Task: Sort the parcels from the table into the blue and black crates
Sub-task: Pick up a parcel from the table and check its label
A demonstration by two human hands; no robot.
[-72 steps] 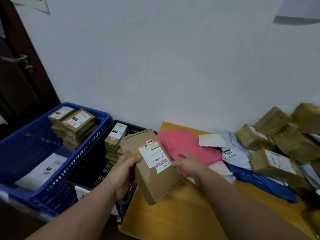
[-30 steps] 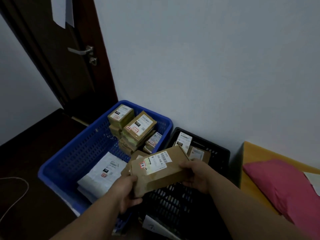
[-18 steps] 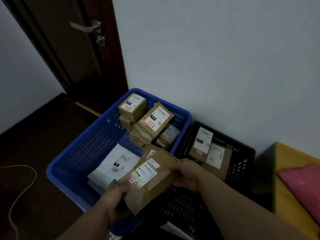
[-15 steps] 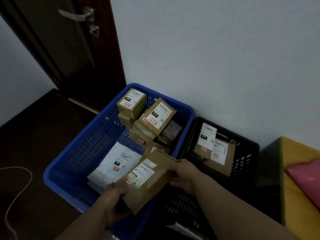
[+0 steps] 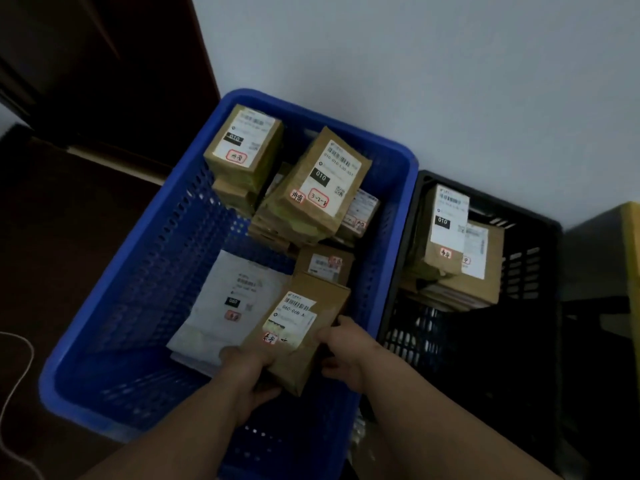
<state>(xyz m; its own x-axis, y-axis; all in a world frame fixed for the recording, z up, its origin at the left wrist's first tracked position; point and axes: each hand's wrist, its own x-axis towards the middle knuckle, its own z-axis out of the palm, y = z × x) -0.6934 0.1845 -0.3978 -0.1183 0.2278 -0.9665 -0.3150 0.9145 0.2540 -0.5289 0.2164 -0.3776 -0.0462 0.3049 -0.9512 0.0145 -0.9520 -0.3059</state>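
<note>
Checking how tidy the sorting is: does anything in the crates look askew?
Yes. In the blue crate, the top labelled box lies tilted on its uneven stack, not flat. Parcels in the black crate lean too.

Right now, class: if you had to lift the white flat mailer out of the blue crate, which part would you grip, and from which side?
Probably its far-left edge, coming from the open left side of the blue crate. The white mailer lies flat, and its near-right corner is covered by the brown parcel that the left hand and right hand hold. Box stacks crowd its far side.
</note>
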